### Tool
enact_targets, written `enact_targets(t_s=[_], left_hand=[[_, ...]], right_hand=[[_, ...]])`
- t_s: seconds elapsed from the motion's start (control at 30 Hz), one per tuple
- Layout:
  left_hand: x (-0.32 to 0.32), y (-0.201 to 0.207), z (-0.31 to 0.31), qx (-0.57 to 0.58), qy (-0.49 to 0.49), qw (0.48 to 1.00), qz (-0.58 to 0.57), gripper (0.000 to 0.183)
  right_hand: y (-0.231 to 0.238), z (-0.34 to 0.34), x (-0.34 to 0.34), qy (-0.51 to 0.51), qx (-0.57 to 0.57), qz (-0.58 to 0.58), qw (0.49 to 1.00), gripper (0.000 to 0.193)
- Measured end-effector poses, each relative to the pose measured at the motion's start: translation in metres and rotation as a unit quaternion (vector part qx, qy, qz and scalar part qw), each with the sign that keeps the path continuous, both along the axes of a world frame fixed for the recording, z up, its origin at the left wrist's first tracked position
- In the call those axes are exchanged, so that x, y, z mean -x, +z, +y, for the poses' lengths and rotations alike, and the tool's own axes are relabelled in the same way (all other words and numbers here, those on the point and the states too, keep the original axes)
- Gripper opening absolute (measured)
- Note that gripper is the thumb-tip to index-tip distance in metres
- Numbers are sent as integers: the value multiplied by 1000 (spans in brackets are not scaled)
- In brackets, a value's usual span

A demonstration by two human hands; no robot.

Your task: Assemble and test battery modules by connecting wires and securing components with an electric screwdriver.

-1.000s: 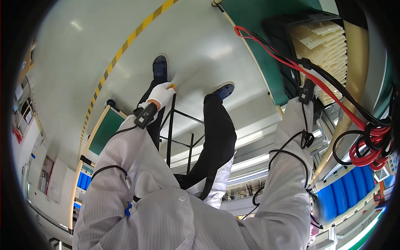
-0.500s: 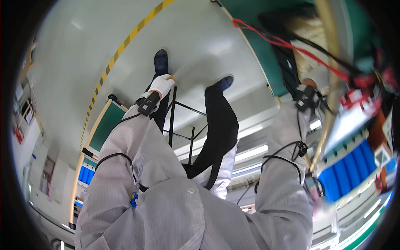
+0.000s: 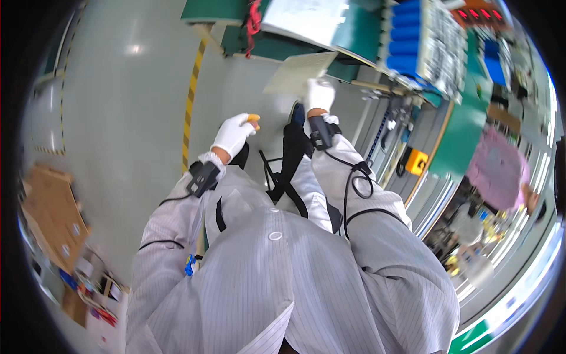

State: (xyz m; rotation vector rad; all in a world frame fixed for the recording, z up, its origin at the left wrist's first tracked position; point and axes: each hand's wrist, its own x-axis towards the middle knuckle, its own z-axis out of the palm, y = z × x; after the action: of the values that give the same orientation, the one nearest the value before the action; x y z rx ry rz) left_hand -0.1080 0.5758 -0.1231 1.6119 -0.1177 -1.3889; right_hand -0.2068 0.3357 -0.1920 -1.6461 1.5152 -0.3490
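My right hand (image 3: 320, 95), in a white glove, grips the edge of a flat cream sheet (image 3: 299, 69) beside the green bench. The sheet hangs tilted over the floor, and its far edge is slightly smeared. My left hand (image 3: 233, 134) also wears a white glove, with yellow at one fingertip and bare skin at another. It hovers over the floor in front of my body, fingers loosely bent and nothing visible in them. A dark wrist unit sits on each forearm, with black cables along the sleeves.
Ahead stands a green bench (image 3: 359, 38) with a white sheet (image 3: 306, 20) and blue bins (image 3: 404, 41). A black stool frame (image 3: 268, 168) is close to my legs. A person in a pink garment (image 3: 498, 168) is at the right. A cardboard box (image 3: 54, 215) lies left.
My view and body have turned right toward the bench. My right hand has come in from the far right and now shows the cream sheet in it. The left hand stays near my front.
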Motion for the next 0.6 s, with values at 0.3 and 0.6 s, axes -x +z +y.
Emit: enact_targets(t_s=[0.3, 0.6], left_hand=[[55, 252, -118, 317, -300, 801, -410, 32], [117, 337, -196, 278, -563, 648, -430, 27]], right_hand=[[118, -13, 6, 295, -95, 252, 917, 30], [204, -50, 35, 293, -30, 189, 937, 31]])
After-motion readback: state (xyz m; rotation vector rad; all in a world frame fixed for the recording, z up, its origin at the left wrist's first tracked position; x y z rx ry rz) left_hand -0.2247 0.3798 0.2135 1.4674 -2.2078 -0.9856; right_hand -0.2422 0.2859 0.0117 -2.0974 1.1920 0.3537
